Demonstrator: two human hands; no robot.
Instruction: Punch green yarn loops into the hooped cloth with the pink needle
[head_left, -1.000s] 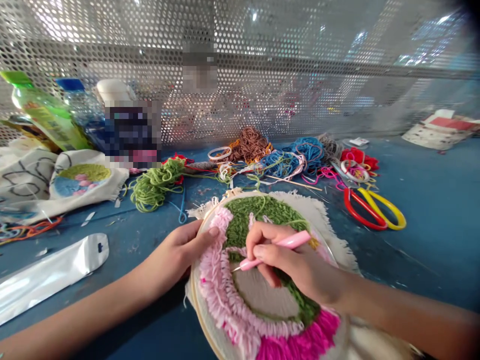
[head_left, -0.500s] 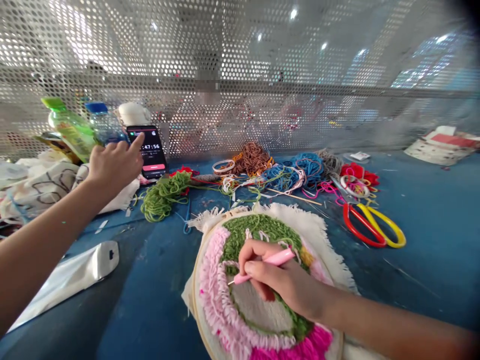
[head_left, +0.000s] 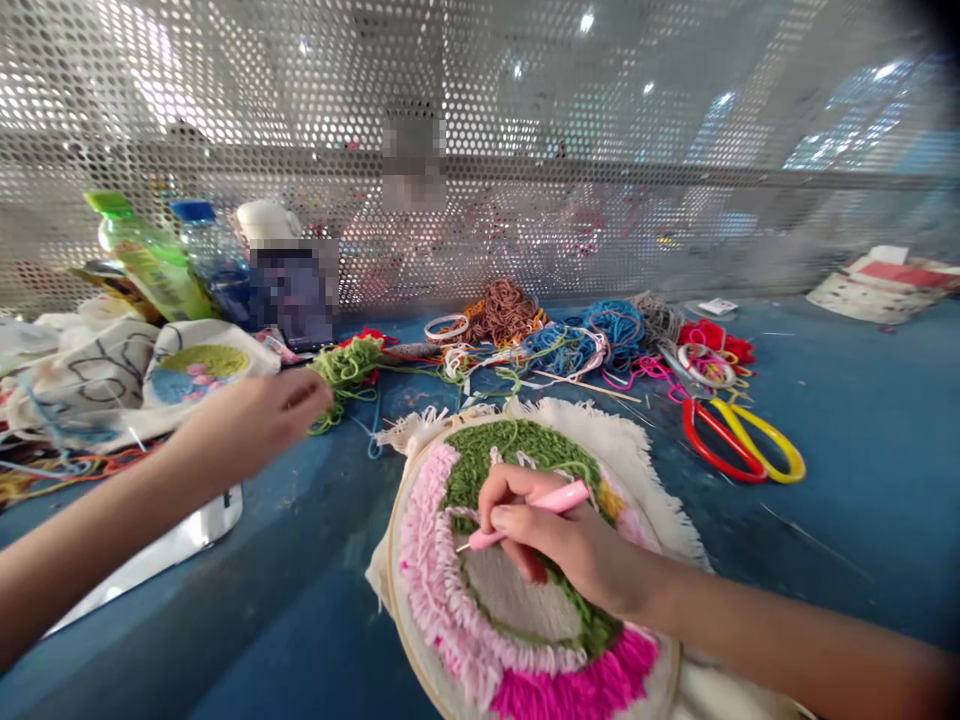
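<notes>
My right hand [head_left: 544, 525] grips a pink punch needle [head_left: 566, 497] like a pen. Its thin metal tip points left, over the bare cloth in the middle of a round embroidery hoop [head_left: 397, 610]. Green, pale pink and magenta yarn loops [head_left: 577, 680] ring that bare patch, with a small yellow area at the right. My left hand [head_left: 251, 425] hangs in the air left of the hoop, palm down, fingers loosely bent and slightly blurred, with nothing visible in it. Its fingertips overlap a heap of green yarn [head_left: 352, 365] in the view.
Behind my left hand stand a blurred-out phone [head_left: 292, 295], a green-capped bottle [head_left: 150, 255] and a blue-capped bottle [head_left: 210, 260]. Heaps of brown yarn [head_left: 506, 315] and blue yarn [head_left: 615, 328] line the back. Red-and-yellow-handled scissors [head_left: 724, 440] lie right of the hoop. A perforated metal screen [head_left: 637, 200] rises behind.
My left hand has moved from the phone's screen down and toward me, its pointing finger now bent. The phone's timer display is now blurred out. The right hand and punch needle have barely moved.
</notes>
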